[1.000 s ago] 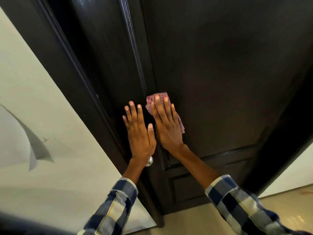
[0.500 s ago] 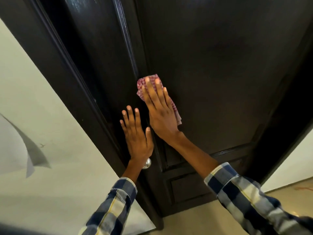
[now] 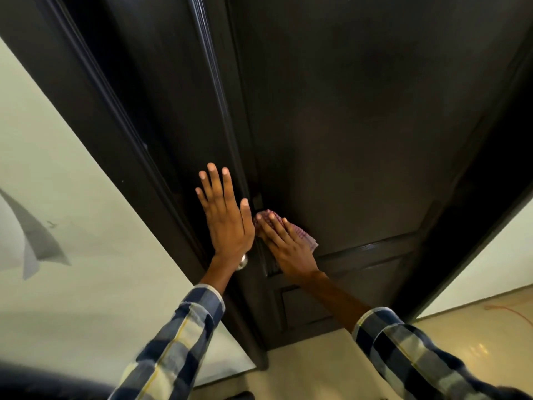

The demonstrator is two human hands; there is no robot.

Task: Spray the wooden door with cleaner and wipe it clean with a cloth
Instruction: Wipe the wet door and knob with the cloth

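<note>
The dark brown wooden door (image 3: 360, 125) fills the middle of the head view. My left hand (image 3: 227, 217) lies flat on the door's left stile with its fingers straight and spread, just above a round metal knob (image 3: 243, 262). My right hand (image 3: 285, 243) presses a small red-checked cloth (image 3: 305, 236) flat against the door panel, right beside the left hand and just above the lower cross rail. Most of the cloth is hidden under the fingers. No spray bottle is in view.
The dark door frame (image 3: 95, 116) runs along the left, with a pale wall (image 3: 57, 197) beyond it and a peeling sheet (image 3: 31, 238) on that wall. Light tiled floor (image 3: 461, 327) shows at the lower right.
My right hand slid the cloth up the panel and then down to near the lower rail. My left hand stayed flat on the stile.
</note>
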